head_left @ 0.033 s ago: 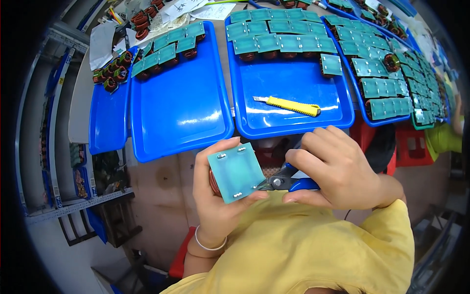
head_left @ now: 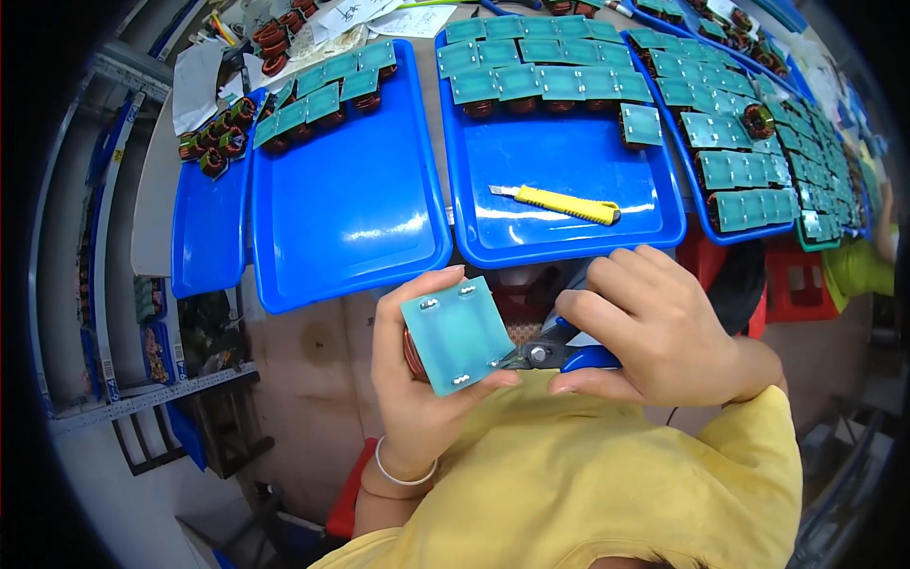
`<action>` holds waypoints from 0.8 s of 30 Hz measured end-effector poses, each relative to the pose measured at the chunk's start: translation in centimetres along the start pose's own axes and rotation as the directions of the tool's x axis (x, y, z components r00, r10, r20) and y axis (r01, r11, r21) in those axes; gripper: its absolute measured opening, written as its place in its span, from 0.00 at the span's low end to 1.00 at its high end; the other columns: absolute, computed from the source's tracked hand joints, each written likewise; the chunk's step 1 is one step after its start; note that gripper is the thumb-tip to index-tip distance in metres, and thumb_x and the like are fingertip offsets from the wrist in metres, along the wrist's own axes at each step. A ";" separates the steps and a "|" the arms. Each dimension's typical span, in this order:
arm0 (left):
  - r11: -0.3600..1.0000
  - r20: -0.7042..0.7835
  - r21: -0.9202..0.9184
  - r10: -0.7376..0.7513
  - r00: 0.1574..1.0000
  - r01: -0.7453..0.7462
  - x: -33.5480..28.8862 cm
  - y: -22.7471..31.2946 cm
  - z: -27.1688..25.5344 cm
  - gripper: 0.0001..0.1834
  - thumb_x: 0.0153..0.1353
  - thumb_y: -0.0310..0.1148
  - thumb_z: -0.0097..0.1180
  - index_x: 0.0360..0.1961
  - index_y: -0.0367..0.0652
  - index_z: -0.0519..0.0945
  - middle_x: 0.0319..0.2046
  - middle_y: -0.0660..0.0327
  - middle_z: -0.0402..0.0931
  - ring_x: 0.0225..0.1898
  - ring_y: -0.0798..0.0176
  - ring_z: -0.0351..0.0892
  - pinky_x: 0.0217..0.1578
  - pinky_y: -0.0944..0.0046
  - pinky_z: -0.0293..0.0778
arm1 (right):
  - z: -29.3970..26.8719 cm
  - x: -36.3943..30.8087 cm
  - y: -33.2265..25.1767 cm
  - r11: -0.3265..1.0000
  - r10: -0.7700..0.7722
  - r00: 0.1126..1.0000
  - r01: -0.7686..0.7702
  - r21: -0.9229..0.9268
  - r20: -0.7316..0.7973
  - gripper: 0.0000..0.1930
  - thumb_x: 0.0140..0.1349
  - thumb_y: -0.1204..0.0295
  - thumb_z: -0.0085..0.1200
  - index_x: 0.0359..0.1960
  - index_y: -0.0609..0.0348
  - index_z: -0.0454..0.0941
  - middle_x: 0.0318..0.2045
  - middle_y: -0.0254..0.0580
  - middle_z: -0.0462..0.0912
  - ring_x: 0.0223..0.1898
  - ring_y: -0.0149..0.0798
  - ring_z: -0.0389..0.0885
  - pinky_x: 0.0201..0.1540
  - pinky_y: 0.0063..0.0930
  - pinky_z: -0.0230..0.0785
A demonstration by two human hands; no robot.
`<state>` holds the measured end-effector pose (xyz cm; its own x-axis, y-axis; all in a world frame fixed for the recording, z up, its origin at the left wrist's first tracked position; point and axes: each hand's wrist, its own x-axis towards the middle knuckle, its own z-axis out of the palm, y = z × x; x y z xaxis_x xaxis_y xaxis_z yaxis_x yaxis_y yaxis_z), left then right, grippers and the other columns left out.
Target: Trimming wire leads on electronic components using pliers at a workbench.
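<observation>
Head view: our left hand (head_left: pixel 406 403) grips a circuit board (head_left: pixel 457 337). Our right hand (head_left: pixel 649 332) grasps nippers (head_left: pixel 539 355) at its near-right corner.

Only slight shifts show: my left hand (head_left: pixel 409 398) has drifted a hair to the left, and the square green board (head_left: pixel 457 334) I hold has gone with it, its far-left corner a touch further left than a moment ago. The white bracelet (head_left: pixel 402 482) on my wrist also shows a little further left. My right hand (head_left: pixel 654 332) has edged slightly right, carrying the blue-handled pliers (head_left: pixel 539 356), whose near handle now sits a trace further right. The wide blue tray (head_left: pixel 351 218) at the left appears marginally further left too
</observation>
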<state>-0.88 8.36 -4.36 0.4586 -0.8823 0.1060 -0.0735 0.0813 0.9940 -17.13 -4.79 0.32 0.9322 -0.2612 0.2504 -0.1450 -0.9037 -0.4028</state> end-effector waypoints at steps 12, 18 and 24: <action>0.953 0.080 0.195 0.220 0.972 -0.232 0.1 0.5 -0.3 0.41 0.35 0.39 0.74 0.51 0.39 0.66 0.45 0.55 0.70 0.45 0.60 0.71 0.44 0.65 0.70 | -0.2 -0.4 -0.1 0.997 -0.075 0.997 0.074 -0.028 -0.023 0.25 0.48 0.48 0.56 0.31 0.60 0.71 0.22 0.41 0.63 0.23 0.42 0.65 0.27 0.32 0.59; 0.959 0.095 0.165 0.219 0.971 -0.232 -0.1 0.7 -0.2 0.41 0.34 0.38 0.74 0.50 0.38 0.67 0.45 0.55 0.70 0.44 0.60 0.71 0.42 0.67 0.70 | -0.3 -0.4 -0.1 0.996 -0.090 0.996 0.090 -0.019 0.004 0.24 0.49 0.49 0.56 0.31 0.60 0.71 0.22 0.41 0.63 0.24 0.42 0.65 0.27 0.32 0.58; 0.974 0.090 0.194 0.103 0.991 -0.119 -0.1 0.4 0.0 0.39 0.35 0.36 0.74 0.50 0.39 0.68 0.43 0.58 0.72 0.41 0.65 0.74 0.39 0.69 0.72 | 0.8 -0.7 0.6 0.997 -0.070 0.997 0.069 0.037 0.033 0.23 0.50 0.50 0.56 0.30 0.60 0.70 0.23 0.41 0.65 0.24 0.42 0.66 0.26 0.33 0.58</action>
<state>-0.98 8.42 -3.98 0.3669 -0.9074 0.2051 -0.2975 0.0944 0.9500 -17.58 -4.88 -0.80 0.9507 -0.1855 0.2486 -0.0680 -0.9066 -0.4164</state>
